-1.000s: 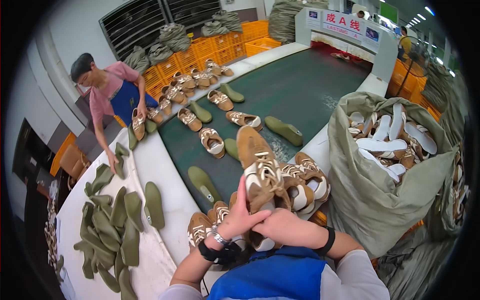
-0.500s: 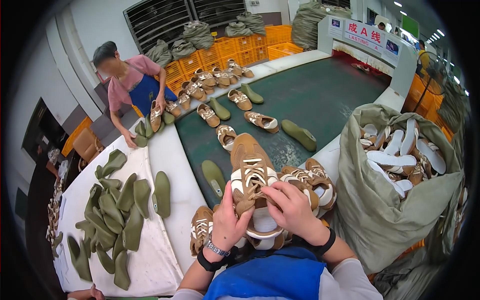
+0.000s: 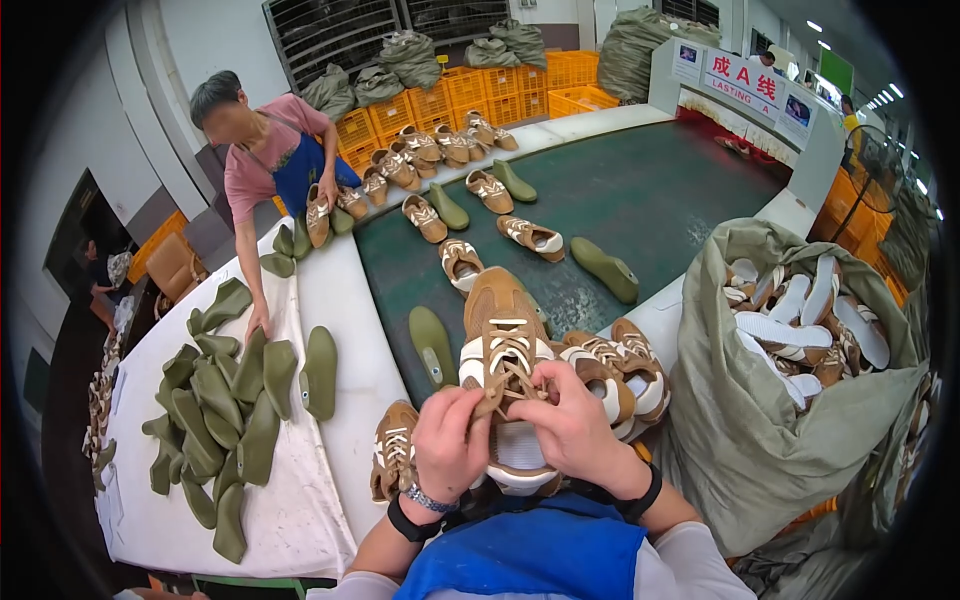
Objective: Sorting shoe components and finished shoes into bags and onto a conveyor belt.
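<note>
- I see the left hand (image 3: 447,437) with its thumb and fingers pinched narrow on the laces (image 3: 508,372) of a brown shoe.
- I have the right hand (image 3: 582,425) opposite, its fingertips also drawn together on those laces.
- The shoe (image 3: 500,305) is at the near end of the belt (image 3: 650,190), toe pointing up along it; I cannot tell what bears its heel.
- Right of the belt stands a sack (image 3: 790,450) full of shoes.
- Left of the belt, green lasts (image 3: 205,405) lie heaped on a white table (image 3: 290,520), where a co-worker (image 3: 258,180) reaches in.
</note>
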Demonstrator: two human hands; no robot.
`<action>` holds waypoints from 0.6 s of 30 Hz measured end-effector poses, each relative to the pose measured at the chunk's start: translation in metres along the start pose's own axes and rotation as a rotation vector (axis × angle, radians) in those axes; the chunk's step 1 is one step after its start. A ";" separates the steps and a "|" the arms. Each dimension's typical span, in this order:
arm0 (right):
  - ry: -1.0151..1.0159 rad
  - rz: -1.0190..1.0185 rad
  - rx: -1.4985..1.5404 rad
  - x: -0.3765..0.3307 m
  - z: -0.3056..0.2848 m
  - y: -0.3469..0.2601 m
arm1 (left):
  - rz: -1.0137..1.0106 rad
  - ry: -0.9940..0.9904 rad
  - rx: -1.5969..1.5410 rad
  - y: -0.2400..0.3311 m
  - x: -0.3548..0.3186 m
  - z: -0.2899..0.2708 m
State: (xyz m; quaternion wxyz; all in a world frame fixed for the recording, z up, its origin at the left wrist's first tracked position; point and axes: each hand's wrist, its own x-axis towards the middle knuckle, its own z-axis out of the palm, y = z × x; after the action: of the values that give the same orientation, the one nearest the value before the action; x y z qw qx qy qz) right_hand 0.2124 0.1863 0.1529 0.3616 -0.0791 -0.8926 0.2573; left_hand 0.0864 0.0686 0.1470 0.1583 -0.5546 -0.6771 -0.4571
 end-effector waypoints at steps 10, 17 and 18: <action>0.128 0.006 0.100 0.001 0.006 0.002 | -0.037 -0.046 -0.004 -0.001 0.019 -0.006; 0.281 -0.013 0.196 0.005 0.016 0.007 | 0.093 -0.251 0.225 0.000 0.019 -0.018; 0.261 -0.010 0.187 0.008 0.018 0.010 | 0.123 -0.273 0.225 0.000 0.018 -0.019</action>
State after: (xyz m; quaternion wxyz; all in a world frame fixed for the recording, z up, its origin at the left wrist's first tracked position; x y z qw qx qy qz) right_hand 0.1936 0.1895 0.1415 0.4817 -0.0736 -0.8105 0.3250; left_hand 0.0746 0.0641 0.1698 0.1537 -0.6305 -0.7039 -0.2886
